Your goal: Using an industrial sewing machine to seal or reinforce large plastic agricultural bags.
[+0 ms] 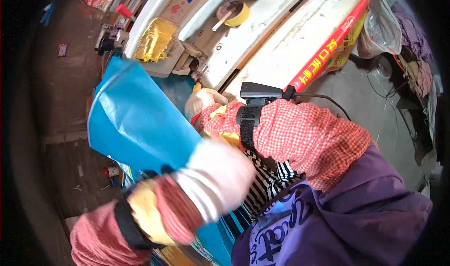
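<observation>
A large glossy blue sheet (136, 121) runs from the sewing machine (206, 36) down toward my lap. My left hand (215, 177), in a white glove and blurred by motion, grips the sheet's lower edge. My right hand (204, 102), also in a white glove, lies by the machine's needle area (197, 71) at the sheet's upper edge. A small orange tip (197, 86) shows at its fingers, and I cannot tell whether the hand holds it. A black device (255, 95) is strapped to my right wrist over a red checked sleeve.
A roll of yellow tape (236, 13) and a gold foil piece (154, 39) sit on the white machine. A red and yellow printed strip (328, 50) lies along the table edge. Bags and clothes (398, 32) are piled at the right, and the floor is brown at the left.
</observation>
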### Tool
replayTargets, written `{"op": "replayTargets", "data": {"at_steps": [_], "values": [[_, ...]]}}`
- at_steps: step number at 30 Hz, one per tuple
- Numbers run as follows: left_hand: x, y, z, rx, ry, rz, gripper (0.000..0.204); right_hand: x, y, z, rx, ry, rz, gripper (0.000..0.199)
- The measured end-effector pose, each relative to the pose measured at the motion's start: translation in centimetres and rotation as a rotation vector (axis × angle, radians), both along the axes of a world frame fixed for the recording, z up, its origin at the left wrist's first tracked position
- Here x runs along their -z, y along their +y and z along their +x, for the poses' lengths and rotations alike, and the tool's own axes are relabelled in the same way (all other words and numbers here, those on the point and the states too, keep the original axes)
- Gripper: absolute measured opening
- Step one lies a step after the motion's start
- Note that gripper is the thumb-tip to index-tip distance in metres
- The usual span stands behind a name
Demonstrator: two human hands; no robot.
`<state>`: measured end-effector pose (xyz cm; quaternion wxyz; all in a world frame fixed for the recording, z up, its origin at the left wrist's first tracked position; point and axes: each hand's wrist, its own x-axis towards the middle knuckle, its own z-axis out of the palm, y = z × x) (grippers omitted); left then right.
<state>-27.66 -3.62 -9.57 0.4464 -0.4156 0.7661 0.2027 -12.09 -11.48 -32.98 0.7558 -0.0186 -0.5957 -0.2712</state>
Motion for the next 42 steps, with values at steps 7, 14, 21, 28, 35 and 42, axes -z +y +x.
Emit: {"op": "replayTargets", "data": {"at_steps": [7, 14, 21, 28, 35, 42], "values": [[-7.8, -2.5, 4.4, 0.024, -0.447, 0.02, 0.018, 0.4, 0.8, 0.2, -0.028, -0.24, -0.134, 0.027], [1.0, 0.1, 0.1, 0.135, 0.053, -0.134, 0.013, -3.0, -2.0, -2.1, -0.065, -0.238, -0.208, 0.028], [-5.1, 1.6, 1.7, 0.136, -0.161, 0.016, 0.008, -0.8, 0.0, 3.1, -0.102, -0.48, -0.157, 0.03], [2.3, 2.3, -1.1, -0.172, 0.142, -0.348, 0.008, -2.7, 0.5, 1.5, -0.08, -0.465, -0.203, 0.027], [2.2, 0.7, 3.0, -0.276, 0.126, -0.101, 0.017, -2.0, 0.4, -2.0, -0.244, -0.186, -0.124, 0.026], [-4.6, -0.6, 6.7, -0.242, 0.147, -0.3, 0.04, 1.8, 2.8, -1.5, -1.205, -0.312, 0.774, 0.02]]}}
